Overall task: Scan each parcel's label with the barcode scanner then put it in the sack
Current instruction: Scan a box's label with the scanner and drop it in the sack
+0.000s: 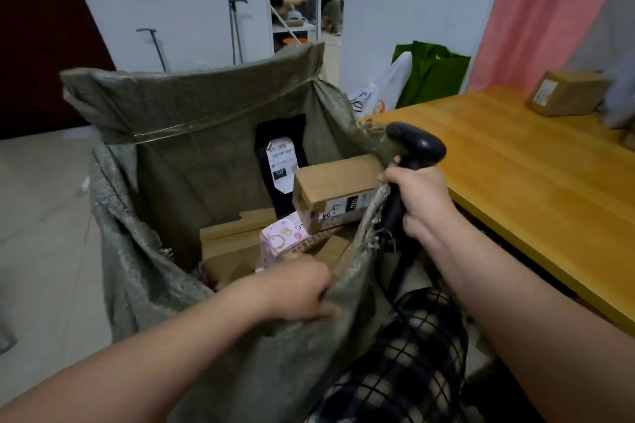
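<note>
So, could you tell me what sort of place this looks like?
Probably a parcel-sorting room: a woven sack holding labelled parcels, a barcode scanner in the right hand, another box on the wooden table.

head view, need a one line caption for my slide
Left hand grips the near rim of the sack, right hand holds the barcode scanner; parcels lie inside, one box sits on the table.

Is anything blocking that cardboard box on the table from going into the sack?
Nothing visible does. Bare table lies between the box and the sack, its mouth held open by the left hand and right hand. Only the right hand, also gripping the scanner, sits at that side's rim.
</note>
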The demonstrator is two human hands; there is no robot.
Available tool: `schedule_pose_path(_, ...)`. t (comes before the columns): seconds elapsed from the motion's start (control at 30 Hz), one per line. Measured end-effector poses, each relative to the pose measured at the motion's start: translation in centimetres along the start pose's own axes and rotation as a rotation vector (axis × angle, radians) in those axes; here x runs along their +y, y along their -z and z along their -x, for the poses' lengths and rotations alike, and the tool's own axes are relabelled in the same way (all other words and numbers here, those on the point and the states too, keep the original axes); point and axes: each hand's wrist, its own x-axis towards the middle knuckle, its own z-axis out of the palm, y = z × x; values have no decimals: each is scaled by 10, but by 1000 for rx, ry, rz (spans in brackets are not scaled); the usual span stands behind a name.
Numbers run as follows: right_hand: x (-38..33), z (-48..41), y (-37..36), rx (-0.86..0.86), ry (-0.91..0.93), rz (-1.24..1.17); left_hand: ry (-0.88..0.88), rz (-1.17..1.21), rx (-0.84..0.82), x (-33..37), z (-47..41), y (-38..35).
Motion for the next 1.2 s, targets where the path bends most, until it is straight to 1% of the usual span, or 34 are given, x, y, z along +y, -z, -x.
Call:
schedule_pose_path(0.07,-12,-1,0,24,96,72,163,45,255,-22,7,18)
schedule_pose_path(0.1,-19,-1,1,40,160,126,258,63,406,-36,11,38)
schedule_pose_path(0.13,-26,-1,1,49,224,166,316,51,555,-47,18,64)
schedule_pose_path(0.17,-34,0,1,39,276,192,328,31,698,-52,26,93)
schedule_pose_path(0.23,-46,2,-1,-2,365,243,243,13,959,-42,43,148)
schedule_pose_path(0.27,-49,5,-2,-20,396,292,203,21,1059,-30,47,160)
schedule_pose_path(0.3,-50,10,-2,-43,407,333,163,33,1090,-20,49,164)
schedule_pose_path(0.33,-48,14,-1,-73,413,358,132,11,1031,-17,46,159)
schedule_pose_path(0.37,-43,17,3,-101,408,404,135,-61,879,-16,40,147)
schedule_pose_path(0.4,-35,20,6,-126,384,488,170,-138,695,-20,34,130)
schedule_pose_path(0.43,-26,25,10,-146,345,589,229,-160,566,-27,30,113)
schedule_pose_path(0.47,-15,24,15,-147,307,677,280,-158,507,-33,29,101)
schedule_pose_path(0.53,-1,22,26,-115,273,736,319,-105,488,-37,32,82)
schedule_pose_path(0.57,2,20,29,-84,270,702,325,-74,497,-34,36,73)
schedule_pose_path(0.63,3,30,27,-61,291,544,322,-12,525,-31,36,60)
schedule_pose_path(0.7,7,49,19,-158,354,398,328,-4,509,-30,35,50)
schedule_pose_path(0.73,8,59,16,-217,367,367,329,-13,500,-31,33,46)
schedule_pose_path(0.77,8,64,19,-229,371,348,326,-30,495,-33,33,44)
schedule_pose_path(0.8,8,57,28,-167,343,330,325,-40,480,-33,32,41)
schedule_pose_path(0.83,7,45,40,-66,300,300,314,-40,466,-33,33,38)
schedule_pose_path(0.87,4,36,53,43,237,286,296,-36,440,-32,32,34)
schedule_pose_path(0.9,6,28,62,117,169,279,273,-37,416,-28,30,29)
schedule_pose_path(0.93,11,27,65,129,130,279,252,-44,393,-25,27,24)
schedule_pose_path(0.97,18,31,59,81,130,284,238,-51,379,-22,23,20)
schedule_pose_path(1.07,41,52,29,-141,252,305,231,-89,373,-15,14,15)
schedule_pose_path(1.13,43,48,27,-143,282,368,214,-114,383,-13,12,13)
schedule_pose_path(1.2,44,37,38,-84,276,447,178,-162,397,-10,10,10)
